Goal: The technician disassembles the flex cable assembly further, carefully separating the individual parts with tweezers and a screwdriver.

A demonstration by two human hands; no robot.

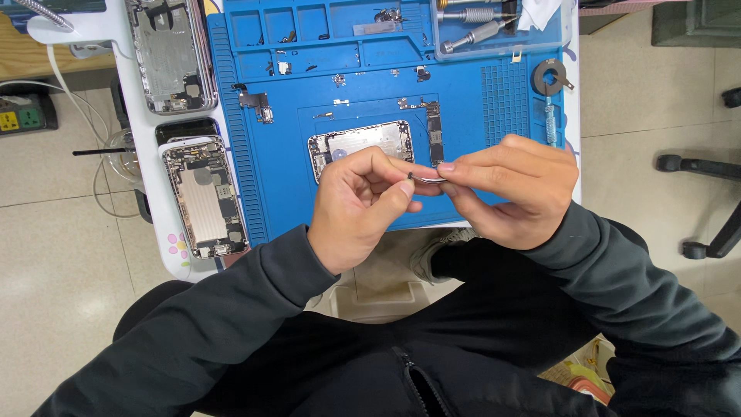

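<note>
White table edge at the far left carries an opened silver phone housing (171,52) near the top and, below it, a second opened phone with its circuit boards and flat metal plate exposed (204,198). Just right of these lies a blue silicone repair mat (270,166) with moulded compartments along its upper part, small metal brackets and screws scattered across it. On the mat's middle sits a silver phone chassis (359,143), partly hidden behind the hands. The left hand (356,208) is raised above the mat's near edge, thumb and forefinger pinched together on the dark end of a small curved metal part (427,177). The right hand (513,189) meets it from the other side, fingertips closed on the same part. Further right, a clear plastic tray (502,31) holds grey-handled screwdrivers, and a dark round ring tool (549,76) rests at the mat's right edge.
</note>
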